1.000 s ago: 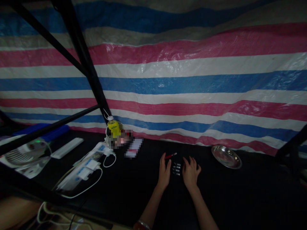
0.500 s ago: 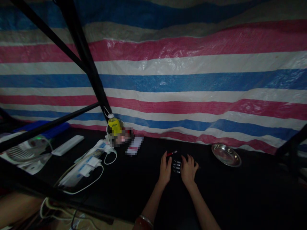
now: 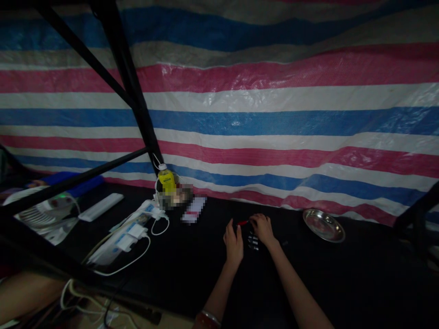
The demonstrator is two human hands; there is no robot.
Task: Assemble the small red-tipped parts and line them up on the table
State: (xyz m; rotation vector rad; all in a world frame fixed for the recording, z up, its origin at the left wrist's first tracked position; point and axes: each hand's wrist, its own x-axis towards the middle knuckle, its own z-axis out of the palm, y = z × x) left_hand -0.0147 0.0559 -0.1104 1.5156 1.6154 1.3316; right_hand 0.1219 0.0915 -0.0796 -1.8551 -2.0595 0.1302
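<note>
My right hand [image 3: 262,227] has reached forward over the black table top [image 3: 212,274], and its curled fingers close on the right end of a small red tool [image 3: 242,223]. Just below that hand lie several small silvery metal pieces [image 3: 253,242] in a short column. My left hand [image 3: 233,241] rests on the table to the left of those pieces with its fingers loosely apart and nothing in it. A bracelet [image 3: 206,318] shows on my left wrist.
A round steel dish [image 3: 323,225] sits at the right near the striped tarp wall [image 3: 274,119]. At the left are a yellow bottle [image 3: 166,182], white power strips with chargers and cables [image 3: 126,235], a white remote [image 3: 100,206] and black frame bars [image 3: 137,100].
My right hand moved forward and left from beside the metal pieces onto the red tool. My left hand drew back a little and its fingers curled slightly.
</note>
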